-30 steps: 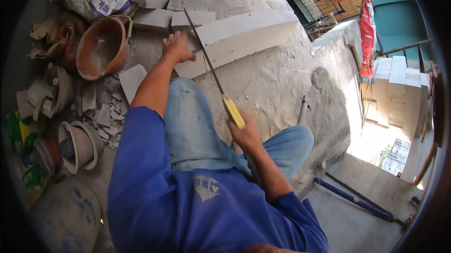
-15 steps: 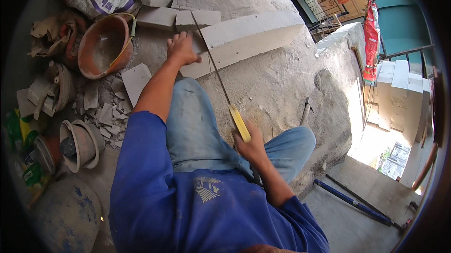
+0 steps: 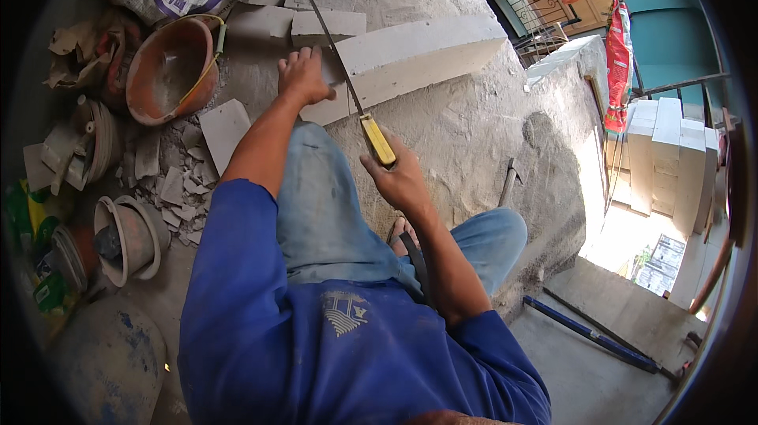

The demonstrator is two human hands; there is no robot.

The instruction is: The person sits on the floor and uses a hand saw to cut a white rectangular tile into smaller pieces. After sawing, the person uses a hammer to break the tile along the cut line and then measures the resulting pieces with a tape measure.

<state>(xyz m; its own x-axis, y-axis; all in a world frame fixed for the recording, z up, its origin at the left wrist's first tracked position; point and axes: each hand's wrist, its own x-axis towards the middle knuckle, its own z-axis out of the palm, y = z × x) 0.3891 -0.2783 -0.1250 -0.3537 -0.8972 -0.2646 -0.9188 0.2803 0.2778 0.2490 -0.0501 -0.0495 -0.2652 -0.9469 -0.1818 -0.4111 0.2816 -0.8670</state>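
A long white lightweight block [image 3: 426, 58] lies on the dusty floor in front of my knees. My left hand [image 3: 303, 76] rests on its left end, fingers spread and thumb pointing toward the saw blade. In my right hand [image 3: 399, 176] is the yellow handle of a hand saw [image 3: 378, 143], my fingers closed round it. The narrow dark blade runs up and left across the block, just right of my left hand. Part of the block's left end is hidden under that hand.
Several smaller white blocks [image 3: 328, 24] lie beyond. At left are an orange bucket [image 3: 170, 69], a pale pot [image 3: 126, 239] and broken block pieces [image 3: 178, 188]. A hammer [image 3: 509, 180] lies by my right knee; a blue level [image 3: 588, 336] lies at lower right.
My right hand has pushed the saw forward and slightly left, so the handle is now close to the block. My left hand stays on the block's end.
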